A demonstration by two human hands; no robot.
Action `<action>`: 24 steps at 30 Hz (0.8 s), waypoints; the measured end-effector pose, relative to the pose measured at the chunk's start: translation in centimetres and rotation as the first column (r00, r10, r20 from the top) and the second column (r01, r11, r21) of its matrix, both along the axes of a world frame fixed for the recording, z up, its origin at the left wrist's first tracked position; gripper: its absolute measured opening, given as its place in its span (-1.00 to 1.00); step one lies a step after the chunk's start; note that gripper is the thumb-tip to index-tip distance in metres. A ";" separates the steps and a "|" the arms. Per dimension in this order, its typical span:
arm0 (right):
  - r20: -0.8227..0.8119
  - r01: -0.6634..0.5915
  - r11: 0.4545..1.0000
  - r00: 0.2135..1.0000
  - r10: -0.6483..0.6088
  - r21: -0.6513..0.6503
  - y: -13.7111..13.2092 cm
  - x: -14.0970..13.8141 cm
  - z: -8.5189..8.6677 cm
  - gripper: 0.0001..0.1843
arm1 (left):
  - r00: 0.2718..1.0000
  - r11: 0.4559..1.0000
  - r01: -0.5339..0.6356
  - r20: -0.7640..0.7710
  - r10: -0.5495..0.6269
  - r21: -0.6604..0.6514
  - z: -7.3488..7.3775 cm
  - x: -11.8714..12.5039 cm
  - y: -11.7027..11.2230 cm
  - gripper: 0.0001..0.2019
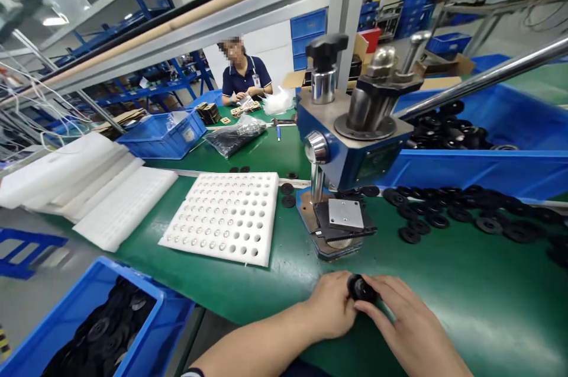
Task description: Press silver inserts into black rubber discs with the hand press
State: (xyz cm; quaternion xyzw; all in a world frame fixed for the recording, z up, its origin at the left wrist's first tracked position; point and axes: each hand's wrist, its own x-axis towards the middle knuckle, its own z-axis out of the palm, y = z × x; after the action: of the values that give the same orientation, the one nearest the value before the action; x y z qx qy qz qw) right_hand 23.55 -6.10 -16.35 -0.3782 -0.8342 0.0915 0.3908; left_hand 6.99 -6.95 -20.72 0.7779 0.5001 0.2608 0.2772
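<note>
Glossy black round piece (361, 288) grasped by fingers (385, 283) of left hand (332, 305) and right hand (403, 313), near front edge of surface (448, 279).

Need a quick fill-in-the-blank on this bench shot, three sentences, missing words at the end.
1. The left hand and right hand hold a black part above a workbench coloured ____.
2. In the picture, the unfilled holes of the white foam tray lie toward its ____ side.
3. The blue bin of dark parts nearest the camera sits at the picture's lower ____.

Missing words: green; right; left.
</note>
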 end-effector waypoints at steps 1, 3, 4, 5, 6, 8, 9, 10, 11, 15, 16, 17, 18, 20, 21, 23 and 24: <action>0.002 0.001 1.000 1.000 -0.001 -0.010 0.1 0.1 0.0 -0.66 | 1.000 1.000 0.002 -0.012 -0.002 -0.008 0.1 0.1 0.0 -0.83; 0.000 0.006 0.999 1.000 -0.006 -0.034 0.2 0.2 -0.1 -0.64 | 1.000 1.000 -0.001 -0.025 0.001 -0.013 0.3 0.1 0.0 -0.84; 0.000 0.008 0.999 1.000 -0.008 -0.048 0.2 0.3 0.0 -0.63 | 1.000 1.000 -0.004 -0.025 0.004 -0.012 0.4 0.2 0.0 -0.85; 0.000 0.006 0.998 1.000 -0.006 -0.062 0.2 0.4 0.0 -0.62 | 1.000 1.000 -0.008 -0.022 0.007 -0.009 0.4 0.2 0.0 -0.86; 0.002 0.004 0.997 1.000 -0.004 -0.076 0.2 0.5 0.1 -0.61 | 1.000 1.000 -0.011 -0.016 0.011 -0.005 0.5 0.2 -0.1 -0.87; 0.010 -0.005 0.994 1.000 0.006 -0.114 0.1 0.8 0.2 -0.61 | 1.000 1.000 -0.020 -0.001 0.020 0.005 0.6 0.2 -0.1 -0.91; 0.011 -0.009 0.991 1.000 0.011 -0.136 0.0 0.9 0.2 -0.61 | 1.000 1.000 -0.025 0.005 0.025 0.008 0.6 0.2 -0.2 -0.94; 0.007 -0.010 0.987 1.000 0.011 -0.158 -0.1 1.0 0.3 -0.62 | 1.000 1.000 -0.029 0.009 0.029 0.008 0.7 0.2 -0.2 -0.96; -0.002 -0.008 0.984 1.000 0.008 -0.175 -0.2 1.2 0.2 -0.63 | 0.999 1.000 -0.030 0.010 0.030 0.006 0.8 0.2 -0.3 -0.97; -0.049 0.025 0.980 0.998 -0.035 -0.200 -0.5 1.4 -0.2 -0.62 | 1.000 1.000 -0.018 -0.017 0.018 -0.015 1.1 0.1 -0.4 -0.93; -0.058 0.033 0.980 0.997 -0.045 -0.195 -0.5 1.4 -0.4 -0.61 | 0.999 1.000 -0.021 -0.027 0.020 -0.020 1.1 0.2 -0.4 -0.92; -0.061 0.042 0.980 0.997 -0.055 -0.193 -0.5 1.4 -0.6 -0.61 | 0.999 0.999 -0.022 -0.036 0.021 -0.027 1.1 0.2 -0.5 -0.91; -0.062 0.052 0.980 0.996 -0.065 -0.192 -0.5 1.4 -0.8 -0.60 | 0.999 0.999 -0.023 -0.043 0.022 -0.031 1.0 0.3 -0.5 -0.90; -0.063 0.075 0.978 0.994 -0.089 -0.197 -0.5 1.4 -1.0 -0.59 | 0.998 0.999 -0.023 -0.056 0.021 -0.038 0.9 0.4 -0.4 -0.89; -0.062 0.081 0.975 0.994 -0.095 -0.207 -0.6 1.3 -1.1 -0.57 | 0.998 0.999 -0.023 -0.063 0.020 -0.041 0.9 0.4 -0.4 -0.89; -0.059 0.087 0.967 0.993 -0.104 -0.238 -0.7 1.3 -1.3 -0.55 | 0.997 0.999 -0.023 -0.076 0.019 -0.043 0.8 0.4 -0.4 -0.87; -0.061 0.091 0.963 0.992 -0.109 -0.253 -0.8 1.4 -1.3 -0.54 | 0.997 0.999 -0.021 -0.081 0.017 -0.044 0.9 0.5 -0.5 -0.86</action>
State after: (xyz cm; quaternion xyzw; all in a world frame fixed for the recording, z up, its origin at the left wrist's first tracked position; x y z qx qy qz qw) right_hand 24.91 -6.95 -17.68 -0.4623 -0.7808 0.1899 0.3748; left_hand 7.45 -7.41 -19.86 0.7766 0.5239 0.2206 0.2717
